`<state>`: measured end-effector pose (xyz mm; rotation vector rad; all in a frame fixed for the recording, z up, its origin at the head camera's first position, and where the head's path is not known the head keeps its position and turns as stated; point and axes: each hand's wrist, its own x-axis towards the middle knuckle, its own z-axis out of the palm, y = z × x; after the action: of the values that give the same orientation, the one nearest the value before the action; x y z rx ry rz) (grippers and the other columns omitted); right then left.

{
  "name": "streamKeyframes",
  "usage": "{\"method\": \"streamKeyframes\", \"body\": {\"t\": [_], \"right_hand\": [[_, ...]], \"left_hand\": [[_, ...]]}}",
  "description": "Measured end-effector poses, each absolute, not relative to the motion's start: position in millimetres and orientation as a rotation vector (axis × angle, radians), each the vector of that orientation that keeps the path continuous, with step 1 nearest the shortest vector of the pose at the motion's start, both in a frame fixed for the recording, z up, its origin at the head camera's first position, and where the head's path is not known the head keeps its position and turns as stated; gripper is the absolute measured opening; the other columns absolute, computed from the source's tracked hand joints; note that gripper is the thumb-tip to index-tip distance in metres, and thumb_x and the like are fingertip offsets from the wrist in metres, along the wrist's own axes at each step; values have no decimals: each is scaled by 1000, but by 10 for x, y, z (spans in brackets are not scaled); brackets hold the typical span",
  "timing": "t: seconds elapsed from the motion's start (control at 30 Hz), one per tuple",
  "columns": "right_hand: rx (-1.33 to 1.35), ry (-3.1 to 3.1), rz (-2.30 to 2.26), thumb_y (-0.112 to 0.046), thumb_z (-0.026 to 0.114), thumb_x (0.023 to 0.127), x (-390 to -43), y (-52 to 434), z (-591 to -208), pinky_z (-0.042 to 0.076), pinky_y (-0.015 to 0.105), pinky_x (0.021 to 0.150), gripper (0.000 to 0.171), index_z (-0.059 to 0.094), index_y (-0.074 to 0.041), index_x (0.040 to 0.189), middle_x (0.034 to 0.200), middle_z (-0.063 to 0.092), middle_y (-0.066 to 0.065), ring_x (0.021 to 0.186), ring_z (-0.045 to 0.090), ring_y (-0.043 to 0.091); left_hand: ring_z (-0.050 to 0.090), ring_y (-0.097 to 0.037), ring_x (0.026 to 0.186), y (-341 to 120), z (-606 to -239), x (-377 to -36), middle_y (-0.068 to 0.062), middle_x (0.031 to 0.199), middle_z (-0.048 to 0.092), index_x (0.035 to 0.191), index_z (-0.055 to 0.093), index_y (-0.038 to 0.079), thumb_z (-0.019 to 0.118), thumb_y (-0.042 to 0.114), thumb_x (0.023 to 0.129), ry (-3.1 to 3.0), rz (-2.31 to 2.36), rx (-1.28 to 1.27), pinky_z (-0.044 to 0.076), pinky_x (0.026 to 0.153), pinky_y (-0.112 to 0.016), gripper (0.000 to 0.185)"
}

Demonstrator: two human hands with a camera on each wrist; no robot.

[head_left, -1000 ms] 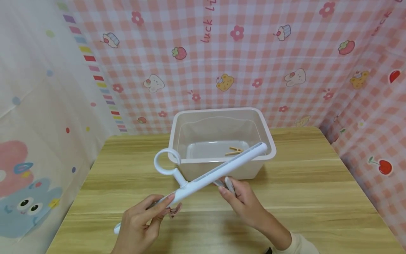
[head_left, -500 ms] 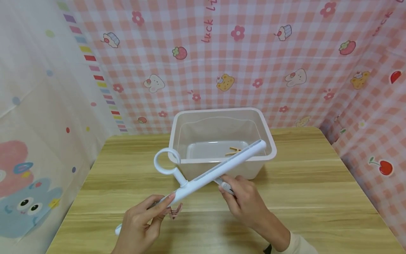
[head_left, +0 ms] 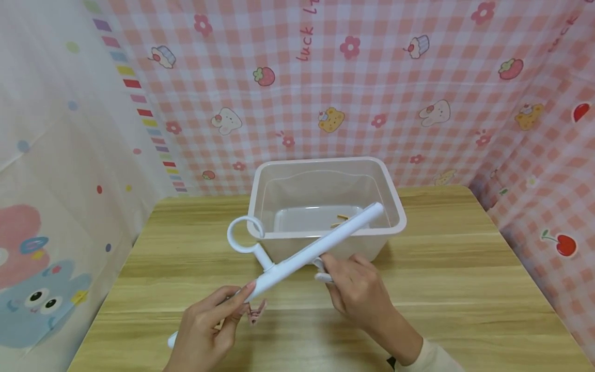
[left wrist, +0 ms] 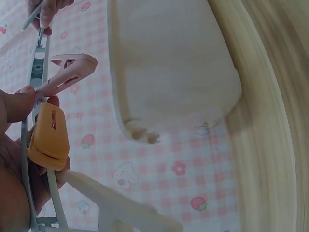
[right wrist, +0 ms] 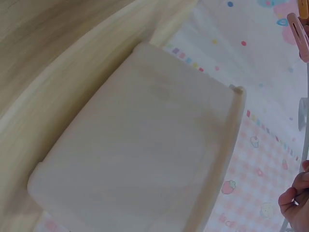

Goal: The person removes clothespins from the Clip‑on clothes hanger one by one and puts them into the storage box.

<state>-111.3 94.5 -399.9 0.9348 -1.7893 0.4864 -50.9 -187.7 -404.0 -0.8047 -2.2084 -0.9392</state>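
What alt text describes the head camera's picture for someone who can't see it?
A left hand grips a white clothes hanger, a pink clothespin beside that hand; the right hand holds a gray clothespin at the hanger. Beyond, a beige bin with a yellow clothespin inside stands on a wood-grain table.

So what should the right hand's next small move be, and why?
Probably seat the gray clip onto the white hanger: the right hand holds it close by, the left hand holds the hanger, and a pink clip and an orange clip are already on it.
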Motion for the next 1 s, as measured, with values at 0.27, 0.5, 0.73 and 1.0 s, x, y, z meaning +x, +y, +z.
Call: {"method": "streamKeyframes", "body": {"t": [0.27, 0.5, 0.73, 1.0], "right_hand": [[932, -1822, 507, -24, 46, 109, -1124, 949, -4000, 44, 24, 57, 36, 69, 2, 102, 69, 67, 1, 52, 55, 9], [928, -1863, 573, -26, 48, 109, -1124, 1044, -4007, 44, 24, 59, 36, 69, 1, 101, 69, 67, 0, 52, 56, 9], [939, -1883, 616, -27, 48, 108, -1109, 1187, -4018, 46, 27, 60, 38, 71, 3, 102, 73, 71, 3, 55, 59, 10], [915, -1913, 628, -31, 48, 109, -1152, 1434, -3944, 46, 30, 60, 42, 71, 3, 99, 73, 70, 3, 55, 57, 11]], "left_hand": [[41, 6, 61, -1897, -4015, -502, -10, 94, 74, 130, 70, 11, 58, 22, 103, -2189, -968, -786, 30, 50, -2, 31], [49, 6, 65, -2036, -3915, -482, -10, 95, 74, 126, 72, 7, 54, 30, 104, -2187, -988, -713, 34, 51, -4, 37], [54, 11, 71, -2308, -3921, -460, -16, 95, 74, 120, 74, 0, 61, 25, 101, -2136, -961, -594, 43, 50, -7, 34], [59, 16, 80, -2491, -3952, -427, -18, 89, 73, 115, 75, -3, 58, 34, 102, -2111, -900, -505, 47, 52, -6, 43]]}}
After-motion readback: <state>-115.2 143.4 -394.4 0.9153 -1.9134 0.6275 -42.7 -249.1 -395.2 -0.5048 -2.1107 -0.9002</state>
